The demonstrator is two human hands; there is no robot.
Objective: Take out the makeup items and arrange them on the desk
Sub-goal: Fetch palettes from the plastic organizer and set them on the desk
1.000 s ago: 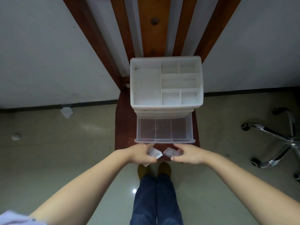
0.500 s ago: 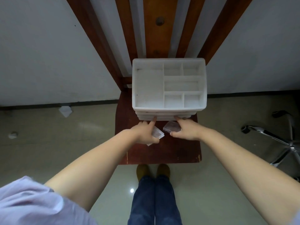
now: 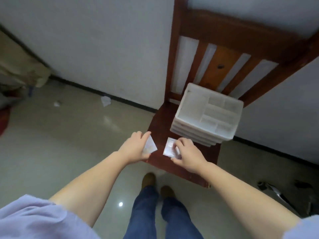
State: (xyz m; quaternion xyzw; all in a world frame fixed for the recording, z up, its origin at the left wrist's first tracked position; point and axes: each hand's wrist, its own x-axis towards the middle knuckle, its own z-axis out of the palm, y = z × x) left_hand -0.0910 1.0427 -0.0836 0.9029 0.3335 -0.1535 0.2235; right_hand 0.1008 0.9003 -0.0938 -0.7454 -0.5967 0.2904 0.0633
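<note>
Holding one small clear case each | left hand [image 3: 136, 147] pinches its clear case [image 3: 150, 145] at the front-left edge of the wooden chair [image 3: 162, 118] | right hand [image 3: 187, 153] grips its clear case [image 3: 170, 147] over the seat | white drawer organizer [image 3: 207, 116] stands on the seat, drawers pushed in, near both hands.

Right of centre in the frame, your organizer [image 3: 207, 116] sits on the chair seat [image 3: 160, 118], against the chair back [image 3: 222, 49] above it. Just below it, your left hand [image 3: 136, 147] holds one packet [image 3: 151, 145] at the seat's left edge; your right hand [image 3: 188, 154] holds another packet [image 3: 170, 147] over the seat. Paper scraps [image 3: 105, 100] lie on the floor [image 3: 69, 135] at centre left.
</note>
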